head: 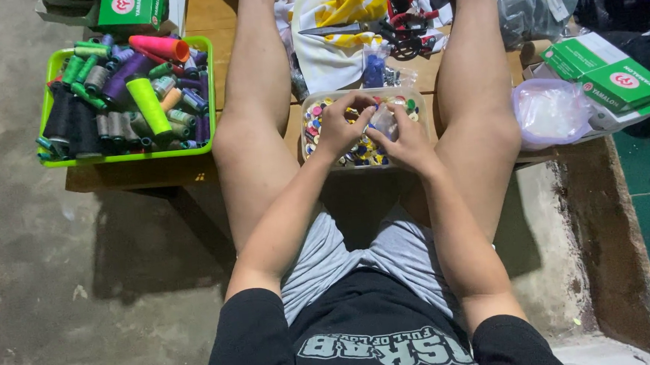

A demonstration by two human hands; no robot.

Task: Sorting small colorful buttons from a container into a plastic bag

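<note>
A clear plastic box [415,99] full of many coloured buttons rests on a low wooden board [136,174] between my legs. My left hand [339,125] hovers over the box with fingers curled, pinching at something small. My right hand [406,138] is beside it, fingers closed on a small clear plastic bag [383,119] held over the buttons. The two hands nearly touch at the fingertips. What the left fingers pinch is too small to make out.
A green tray [53,65] of several thread spools and cones stands at the left. Scissors [346,29] lie on white and yellow cloth behind the box. Green and white cartons [608,75] and a crumpled clear bag [550,110] sit at the right. Concrete floor lies at the left.
</note>
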